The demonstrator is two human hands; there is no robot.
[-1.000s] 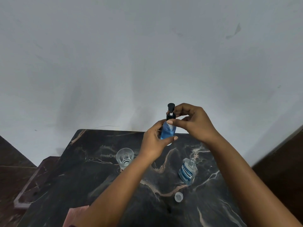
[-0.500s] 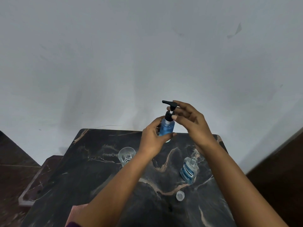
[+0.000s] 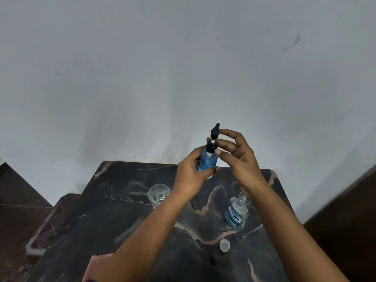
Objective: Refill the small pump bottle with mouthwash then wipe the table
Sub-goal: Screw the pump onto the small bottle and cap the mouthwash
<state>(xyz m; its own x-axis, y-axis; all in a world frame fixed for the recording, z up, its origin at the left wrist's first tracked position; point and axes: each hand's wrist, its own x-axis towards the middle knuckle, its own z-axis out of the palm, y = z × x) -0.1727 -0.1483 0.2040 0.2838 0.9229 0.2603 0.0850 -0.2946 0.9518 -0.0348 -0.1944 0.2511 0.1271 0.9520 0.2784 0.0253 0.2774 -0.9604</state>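
Observation:
My left hand (image 3: 190,176) grips the small pump bottle (image 3: 208,161), filled with blue liquid, and holds it upright above the far edge of the table. Its black pump head (image 3: 214,137) sits on the neck, nozzle pointing away from me. My right hand (image 3: 236,157) is curled around the pump collar, fingertips touching it. The mouthwash bottle (image 3: 236,214) stands uncapped on the black marble table (image 3: 114,220) to the right, under my right forearm. Its clear cap (image 3: 224,245) lies on the table in front of it.
A clear drinking glass (image 3: 158,194) stands left of centre on the table, beside my left forearm. A pinkish cloth (image 3: 95,265) lies at the near left edge. A grey wall rises behind the table, with dark floor on both sides.
The pump head has turned: its nozzle pointed left half a second ago and now points away from me. My right fingers shifted around the collar. The bottle stayed in my left hand.

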